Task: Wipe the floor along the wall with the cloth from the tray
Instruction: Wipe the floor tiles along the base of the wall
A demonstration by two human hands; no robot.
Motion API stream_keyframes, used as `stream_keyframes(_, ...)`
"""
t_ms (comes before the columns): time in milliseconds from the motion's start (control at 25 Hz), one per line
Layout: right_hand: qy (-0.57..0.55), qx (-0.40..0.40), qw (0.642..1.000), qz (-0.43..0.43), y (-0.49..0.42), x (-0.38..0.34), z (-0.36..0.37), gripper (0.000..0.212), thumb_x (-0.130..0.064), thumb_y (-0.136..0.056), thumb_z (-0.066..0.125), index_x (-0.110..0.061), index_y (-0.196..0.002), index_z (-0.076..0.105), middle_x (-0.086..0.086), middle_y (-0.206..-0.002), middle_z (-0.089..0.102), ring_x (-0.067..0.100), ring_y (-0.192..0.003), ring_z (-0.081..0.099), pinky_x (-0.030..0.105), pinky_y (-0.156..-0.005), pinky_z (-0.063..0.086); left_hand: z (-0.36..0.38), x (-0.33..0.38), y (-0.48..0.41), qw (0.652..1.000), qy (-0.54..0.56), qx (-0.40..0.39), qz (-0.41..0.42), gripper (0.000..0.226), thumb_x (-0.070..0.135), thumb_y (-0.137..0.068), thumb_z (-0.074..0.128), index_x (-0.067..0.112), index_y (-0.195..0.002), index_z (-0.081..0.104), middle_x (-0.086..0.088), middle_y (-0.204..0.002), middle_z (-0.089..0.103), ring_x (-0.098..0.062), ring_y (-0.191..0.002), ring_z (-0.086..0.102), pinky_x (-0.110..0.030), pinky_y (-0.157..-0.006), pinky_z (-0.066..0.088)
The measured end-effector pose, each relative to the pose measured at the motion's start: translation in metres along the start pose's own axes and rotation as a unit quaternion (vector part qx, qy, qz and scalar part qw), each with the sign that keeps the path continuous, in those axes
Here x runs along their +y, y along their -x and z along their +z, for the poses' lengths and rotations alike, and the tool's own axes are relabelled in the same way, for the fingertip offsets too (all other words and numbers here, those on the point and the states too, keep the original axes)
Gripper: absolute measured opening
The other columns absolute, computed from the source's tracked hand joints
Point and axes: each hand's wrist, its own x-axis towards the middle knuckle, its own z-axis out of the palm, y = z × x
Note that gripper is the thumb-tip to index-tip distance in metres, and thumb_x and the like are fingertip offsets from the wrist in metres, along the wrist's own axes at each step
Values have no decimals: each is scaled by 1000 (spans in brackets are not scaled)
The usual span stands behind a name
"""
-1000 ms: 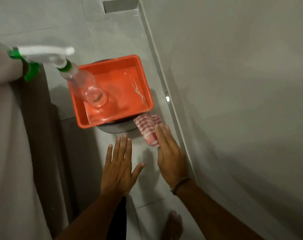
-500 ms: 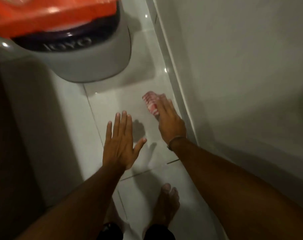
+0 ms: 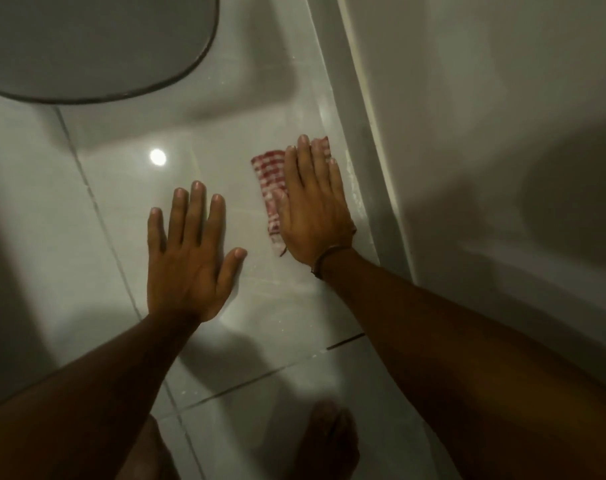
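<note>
A red-and-white checked cloth (image 3: 269, 181) lies flat on the white tiled floor (image 3: 128, 188), close to the base of the wall (image 3: 374, 174) on the right. My right hand (image 3: 312, 209) rests palm-down on the cloth with its fingers straight, covering the cloth's right part. My left hand (image 3: 190, 258) is spread flat on the bare floor to the left of the cloth, holding nothing. The tray is out of view.
A round grey bin (image 3: 93, 46) stands at the top left, its bottom edge just above the floor area by my hands. A pale skirting strip (image 3: 391, 216) runs along the wall. My bare foot (image 3: 329, 441) is at the bottom. A light reflects on the tile (image 3: 158, 156).
The view has dropped closer to the floor; the orange tray and spray bottle have left the frame. My right hand has brought the cloth down flat on the floor by the wall.
</note>
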Motion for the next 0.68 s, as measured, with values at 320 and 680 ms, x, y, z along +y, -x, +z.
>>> stream_keyframes(320, 31, 58, 998, 10, -79, 10, -21, 65, -43, -109, 34, -8, -163, 28, 15, -173, 27, 37, -160, 23, 48, -131, 12, -2, 1, 2, 1000, 8, 8, 7, 86, 63, -107, 22, 14, -177, 11, -17, -187, 3, -37, -174, 1, -64, -138, 5)
stream_keyframes(680, -57, 47, 997, 25, -19, 26, -15, 73, -45, -107, 40, -4, -165, 22, 18, -174, 20, 34, -162, 17, 47, -133, 10, -3, -1, 2, 1000, 3, 10, 8, 85, 61, -107, 23, 13, -177, 12, -16, -187, 4, -37, -174, 2, -64, -138, 6)
